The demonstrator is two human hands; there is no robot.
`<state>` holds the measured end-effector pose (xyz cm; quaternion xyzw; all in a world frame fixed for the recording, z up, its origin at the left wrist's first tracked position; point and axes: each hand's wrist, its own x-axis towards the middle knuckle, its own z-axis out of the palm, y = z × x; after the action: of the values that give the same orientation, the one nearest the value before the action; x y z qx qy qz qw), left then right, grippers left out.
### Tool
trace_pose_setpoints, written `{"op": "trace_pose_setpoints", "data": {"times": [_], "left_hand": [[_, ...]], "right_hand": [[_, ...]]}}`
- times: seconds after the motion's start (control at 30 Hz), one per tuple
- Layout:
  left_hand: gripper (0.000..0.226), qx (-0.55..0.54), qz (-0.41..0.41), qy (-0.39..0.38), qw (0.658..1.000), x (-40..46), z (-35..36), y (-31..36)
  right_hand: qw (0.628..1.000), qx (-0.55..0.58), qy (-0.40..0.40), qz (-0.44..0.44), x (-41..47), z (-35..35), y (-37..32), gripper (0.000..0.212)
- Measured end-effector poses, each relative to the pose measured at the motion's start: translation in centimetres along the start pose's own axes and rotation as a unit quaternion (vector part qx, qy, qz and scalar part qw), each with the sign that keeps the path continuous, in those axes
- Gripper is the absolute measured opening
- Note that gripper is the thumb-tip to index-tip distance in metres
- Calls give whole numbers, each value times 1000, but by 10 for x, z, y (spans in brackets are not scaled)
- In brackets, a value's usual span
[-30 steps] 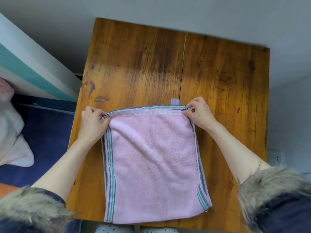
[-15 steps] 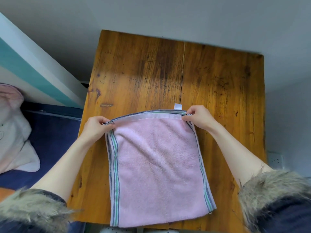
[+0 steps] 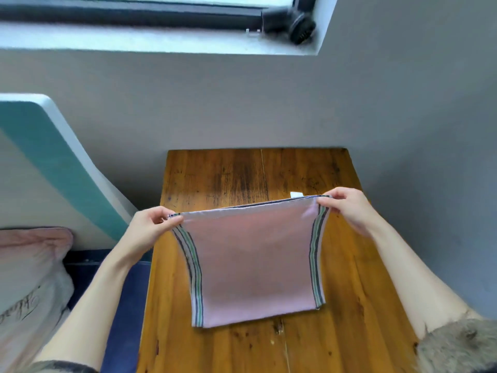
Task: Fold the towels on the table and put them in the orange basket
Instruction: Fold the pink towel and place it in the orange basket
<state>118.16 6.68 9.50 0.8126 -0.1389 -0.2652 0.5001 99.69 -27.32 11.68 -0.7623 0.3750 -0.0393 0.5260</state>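
Head view, taken left to right: at 9 o'clock a pale cushion (image 3: 29,275) lies on dark blue bedding (image 3: 121,305), with a white and teal headboard (image 3: 53,160) above it. Next comes the left hand (image 3: 149,228), thumb and fingers pinched on the top-left corner of the pink towel (image 3: 252,262). The towel sits near the centre of the frame, over the wooden table (image 3: 349,319). It appears already folded once, with green and dark stripes down both side edges and a small white tag (image 3: 296,194) at about 1 o'clock on its top edge. At 3 o'clock from the towel the right hand (image 3: 347,208) pinches the top-right corner in the same way, and a fur cuff (image 3: 457,345) shows at 5 o'clock. A window sill (image 3: 161,41) runs along 12 o'clock.

A second ago the towel lay flat on the table with both hands pressing its far corners down. Now those corners have been lifted. The top edge is stretched taut between the two hands, the body of the cloth hangs and bows inward, and only its lower edge seems to rest on the wood. The camera has also tipped up, bringing the wall and sill into sight. My reading is that the next fold is starting, probably bringing the raised edge over onto the lower one. The orange basket is not in view, so the putting away has yet to happen for this towel.
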Motion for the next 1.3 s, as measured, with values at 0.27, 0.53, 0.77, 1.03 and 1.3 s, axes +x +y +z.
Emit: {"op": "trace_pose_setpoints", "data": {"times": [0.27, 0.53, 0.77, 1.03, 1.3], "left_hand": [[3, -53, 110, 49, 991, -14, -44, 82], [27, -199, 135, 96, 966, -34, -39, 133], [14, -223, 165, 114, 954, -39, -50, 158], [19, -80, 173, 131, 973, -33, -51, 158], [18, 268, 156, 132, 942, -14, -42, 143]], "right_hand": [[992, 98, 18, -83, -32, -47, -80, 7], [967, 205, 30, -145, -48, -81, -130, 10], [948, 256, 53, -183, -50, -89, -147, 14], [969, 8, 108, -222, -47, -90, -146, 11], [934, -307, 33, -181, -40, -72, -146, 16]]}}
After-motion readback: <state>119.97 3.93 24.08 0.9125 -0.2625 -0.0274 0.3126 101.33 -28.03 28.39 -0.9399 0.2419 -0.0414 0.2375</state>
